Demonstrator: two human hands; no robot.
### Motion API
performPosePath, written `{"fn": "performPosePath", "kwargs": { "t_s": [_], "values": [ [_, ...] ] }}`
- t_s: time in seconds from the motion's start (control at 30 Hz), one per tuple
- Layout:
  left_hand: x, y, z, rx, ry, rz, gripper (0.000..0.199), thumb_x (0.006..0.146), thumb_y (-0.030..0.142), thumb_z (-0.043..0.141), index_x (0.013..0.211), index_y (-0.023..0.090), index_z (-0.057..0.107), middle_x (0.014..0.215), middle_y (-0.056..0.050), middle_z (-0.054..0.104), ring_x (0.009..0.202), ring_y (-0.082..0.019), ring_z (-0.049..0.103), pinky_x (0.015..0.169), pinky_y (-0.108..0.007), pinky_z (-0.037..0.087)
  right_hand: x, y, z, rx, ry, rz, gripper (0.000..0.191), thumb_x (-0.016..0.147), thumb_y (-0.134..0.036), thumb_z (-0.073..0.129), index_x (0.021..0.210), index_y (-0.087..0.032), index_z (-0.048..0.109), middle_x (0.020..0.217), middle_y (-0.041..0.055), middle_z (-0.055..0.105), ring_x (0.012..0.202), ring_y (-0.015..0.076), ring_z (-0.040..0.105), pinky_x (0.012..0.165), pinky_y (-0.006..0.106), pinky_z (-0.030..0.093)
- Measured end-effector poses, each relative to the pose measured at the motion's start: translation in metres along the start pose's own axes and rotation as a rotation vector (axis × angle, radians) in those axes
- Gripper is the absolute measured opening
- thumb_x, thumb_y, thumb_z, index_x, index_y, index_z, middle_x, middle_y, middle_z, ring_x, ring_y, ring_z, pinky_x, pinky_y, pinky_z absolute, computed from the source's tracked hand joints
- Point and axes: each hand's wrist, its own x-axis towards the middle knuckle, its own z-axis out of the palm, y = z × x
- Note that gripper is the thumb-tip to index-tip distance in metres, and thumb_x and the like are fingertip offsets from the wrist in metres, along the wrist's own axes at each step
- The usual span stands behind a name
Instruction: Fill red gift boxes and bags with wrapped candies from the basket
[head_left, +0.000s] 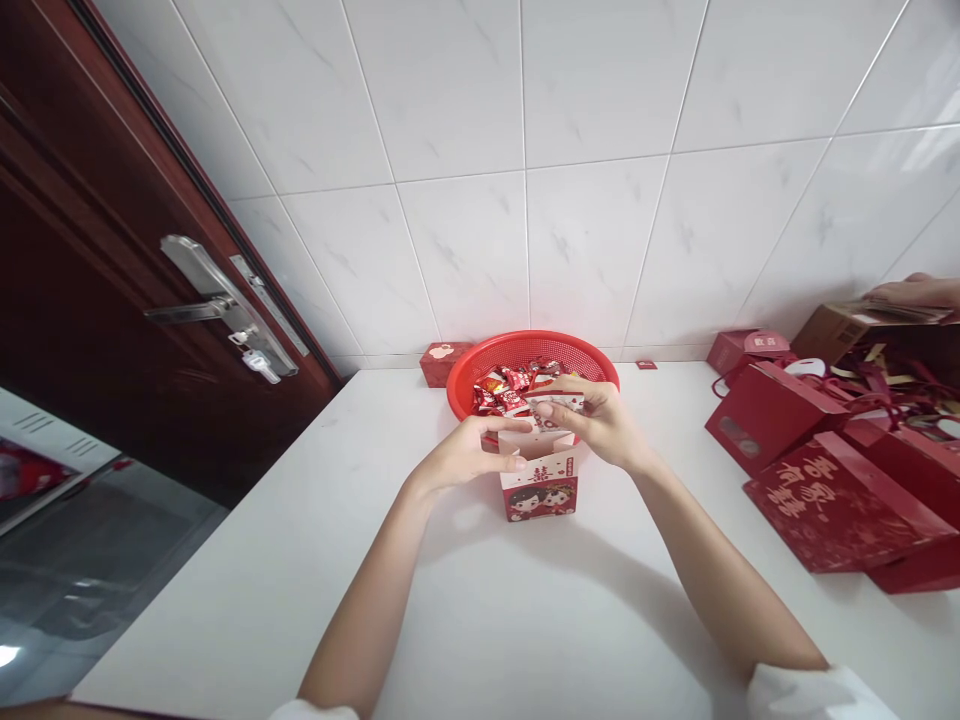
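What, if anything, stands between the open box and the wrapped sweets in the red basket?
The right hand and the printed piece it holds stand at the far side of the open box, before the wrapped sweets. The left hand is at its left side. The red basket also puts its near rim between.

Small box (541, 498): red and white, cartoon-face print. Basket (531, 344): bright red. Tabletop (480, 610): white.

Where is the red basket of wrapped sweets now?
In the head view, the red basket stands just right of centre, near the tiled wall and directly behind the open box.
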Motion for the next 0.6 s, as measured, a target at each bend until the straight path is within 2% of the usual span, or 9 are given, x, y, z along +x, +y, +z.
{"fn": "performPosePath", "kwargs": {
  "t_s": [0.13, 0.27, 0.37, 0.6],
  "values": [
    [0.000, 0.002, 0.002, -0.052, -0.043, 0.017, 0.038, 0.074, 0.027, 0.080, 0.110, 0.017, 0.076, 0.100, -0.008, 0.076, 0.098, -0.026, 0.070, 0.088, -0.036, 0.054, -0.002, 0.003, 0.007, -0.008, -0.177, 0.020, 0.021, 0.087, -0.039, 0.071, 0.100, -0.025, 0.080, 0.094, 0.0046, 0.077, 0.087, 0.0233, 0.070, 0.077, 0.035, 0.053],
    [0.000, 0.003, 0.002, -0.066, -0.027, 0.002, 0.045, 0.071, 0.026, 0.082, 0.115, 0.018, 0.074, 0.104, -0.009, 0.076, 0.101, -0.027, 0.070, 0.088, -0.036, 0.054, -0.002, 0.005, 0.007, -0.026, -0.312, 0.061, 0.021, 0.085, -0.036, 0.070, 0.100, -0.025, 0.079, 0.092, 0.0036, 0.078, 0.082, 0.0227, 0.071, 0.070, 0.033, 0.055],
    [-0.001, 0.004, 0.001, -0.034, -0.029, -0.010, 0.050, 0.072, 0.026, 0.082, 0.121, 0.019, 0.073, 0.106, -0.009, 0.076, 0.102, -0.027, 0.070, 0.090, -0.036, 0.054, -0.002, 0.005, 0.003, -0.077, -0.294, 0.063, 0.018, 0.087, -0.035, 0.069, 0.097, -0.024, 0.079, 0.093, 0.0034, 0.079, 0.082, 0.0219, 0.071, 0.071, 0.033, 0.055],
    [0.000, 0.002, -0.001, 0.056, -0.052, 0.036, 0.052, 0.078, 0.034, 0.079, 0.128, 0.022, 0.069, 0.132, -0.010, 0.068, 0.120, -0.032, 0.064, 0.103, -0.043, 0.050, 0.000, 0.003, -0.011, -0.202, -0.228, -0.018, 0.016, 0.090, -0.032, 0.064, 0.091, -0.022, 0.076, 0.089, 0.0043, 0.077, 0.078, 0.0194, 0.069, 0.072, 0.032, 0.053]
  ]
}}
